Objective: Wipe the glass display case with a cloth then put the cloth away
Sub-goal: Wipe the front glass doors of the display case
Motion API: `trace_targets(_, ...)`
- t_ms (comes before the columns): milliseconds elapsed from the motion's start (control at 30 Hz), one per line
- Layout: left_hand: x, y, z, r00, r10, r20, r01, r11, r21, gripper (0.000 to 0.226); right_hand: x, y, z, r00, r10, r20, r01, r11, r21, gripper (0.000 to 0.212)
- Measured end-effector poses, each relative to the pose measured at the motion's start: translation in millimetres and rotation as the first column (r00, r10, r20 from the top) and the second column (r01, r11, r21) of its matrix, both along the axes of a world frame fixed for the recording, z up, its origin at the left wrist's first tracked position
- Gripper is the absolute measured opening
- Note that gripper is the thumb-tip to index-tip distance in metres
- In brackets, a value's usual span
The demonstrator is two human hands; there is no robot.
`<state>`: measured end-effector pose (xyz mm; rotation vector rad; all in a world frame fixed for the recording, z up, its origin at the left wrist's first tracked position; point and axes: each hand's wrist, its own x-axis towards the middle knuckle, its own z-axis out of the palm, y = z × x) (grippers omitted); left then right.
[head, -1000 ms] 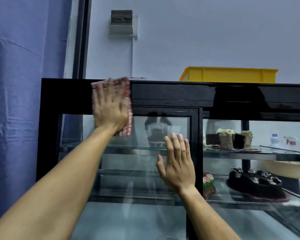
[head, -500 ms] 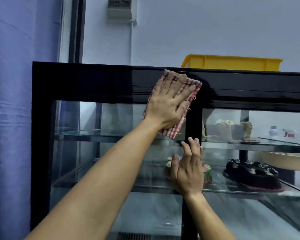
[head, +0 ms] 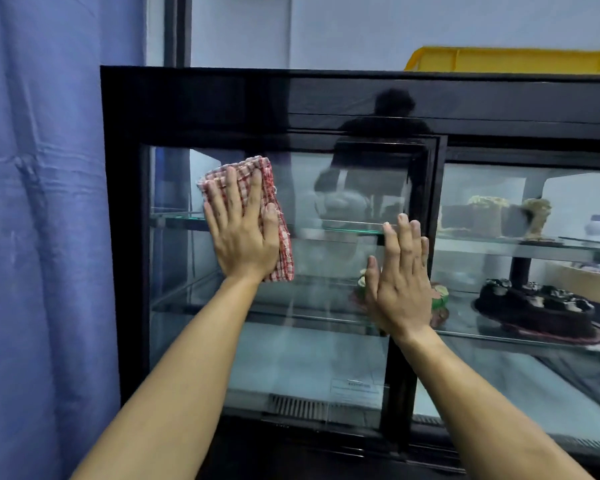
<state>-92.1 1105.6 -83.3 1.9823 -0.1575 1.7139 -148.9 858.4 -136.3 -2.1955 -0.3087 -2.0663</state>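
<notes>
Cloth (head: 253,216) under flat L hand (head: 243,237) on glass (head: 333,341) | R hand (head: 397,289) grip spread

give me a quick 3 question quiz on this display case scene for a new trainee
1. True or false: the left hand presses the checked cloth flat against the glass pane.
2. Which hand lies bare on the glass? A) left B) right C) neither
3. Fill in: on top of the display case sits a ______ crate.

Key
1. True.
2. B, the right hand lies with straight fingers near the black door frame.
3. Yellow.
</notes>
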Motion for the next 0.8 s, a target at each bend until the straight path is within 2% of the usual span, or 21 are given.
trace_targets(100,2.8,12.2,-8.2,1.000,0.005,-0.004,-0.005,1.000,0.008,0.064,-5.6,26.7,11.5,0.987,0.135,-0.090,-0.151,0.968,-0.200,0.063)
trace_targets(167,5.3,14.6,-16.4,1.000,-0.002,-0.008,0.002,1.000,-0.023,0.063,-1.4,45.1,20.3,0.981,0.122,-0.149,-0.157,0.955,-0.251,0.068)
trace_targets(233,9.7,27.5,-38.1,1.000,0.000,-0.028,-0.002,0.997,-0.081,0.063,6.6,50.7,25.0,0.984,0.048,-0.172,-0.097,0.952,-0.290,0.071)
trace_targets(367,21.2,101.1,-110.5,0.989,-0.003,-0.146,-0.052,0.927,-0.371,0.063,18.3,41.3,22.3,0.988,-0.140,-0.065,0.102,0.909,-0.403,0.069)
trace_targets(467,16.8,127.7,-190.6,0.973,-0.087,-0.215,-0.051,0.824,-0.564,0.069,22.1,44.7,18.7,0.986,-0.167,-0.026,0.142,0.903,-0.406,0.069)
trace_targets(567,7.6,98.0,-256.3,0.949,-0.145,-0.281,-0.121,0.655,-0.746,0.077,21.8,44.3,17.3,0.987,-0.157,-0.021,0.136,0.905,-0.404,0.069)
trace_targets(633,4.7,60.3,-276.7,0.933,-0.184,-0.311,-0.164,0.551,-0.819,0.086,20.9,45.1,17.4,0.990,-0.137,-0.023,0.116,0.908,-0.402,0.069)
trace_targets(700,-8.8,6.9,-274.8,0.913,-0.266,-0.311,-0.124,0.545,-0.829,0.088,20.7,45.6,18.0,0.991,-0.134,-0.026,0.113,0.911,-0.397,0.069)
trace_targets(800,-33.9,-49.6,-270.3,0.882,-0.345,-0.320,-0.039,0.624,-0.781,0.078,19.4,44.2,16.2,0.989,-0.141,-0.033,0.117,0.909,-0.399,0.070)
